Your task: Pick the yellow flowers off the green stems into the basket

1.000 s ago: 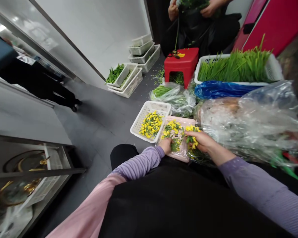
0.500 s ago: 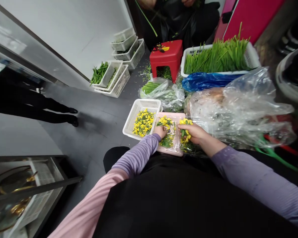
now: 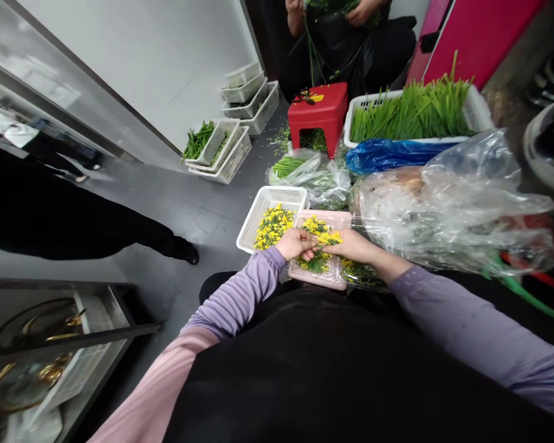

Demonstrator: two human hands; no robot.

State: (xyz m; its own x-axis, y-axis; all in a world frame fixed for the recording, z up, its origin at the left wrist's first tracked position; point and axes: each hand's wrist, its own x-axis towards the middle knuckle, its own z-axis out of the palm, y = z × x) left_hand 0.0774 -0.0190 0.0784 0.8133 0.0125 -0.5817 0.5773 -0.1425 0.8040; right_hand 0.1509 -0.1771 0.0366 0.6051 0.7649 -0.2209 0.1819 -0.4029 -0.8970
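Over the pink tray (image 3: 322, 280), the right hand (image 3: 354, 245) holds yellow-flowered sprigs (image 3: 335, 237) at its fingertips, while the left hand (image 3: 295, 244) bunches its fingers close by, its grip impossible to tell, near the white basket (image 3: 271, 195)

White crate (image 3: 482, 112) of green stalks (image 3: 409, 117) sits right of red stool (image 3: 321, 114); blue plastic (image 3: 392, 155) near-right of it, stacked white baskets (image 3: 240, 94) left.

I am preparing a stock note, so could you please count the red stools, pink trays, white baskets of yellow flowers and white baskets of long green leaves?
Red stool: 1
Pink tray: 1
White basket of yellow flowers: 1
White basket of long green leaves: 1
Total: 4
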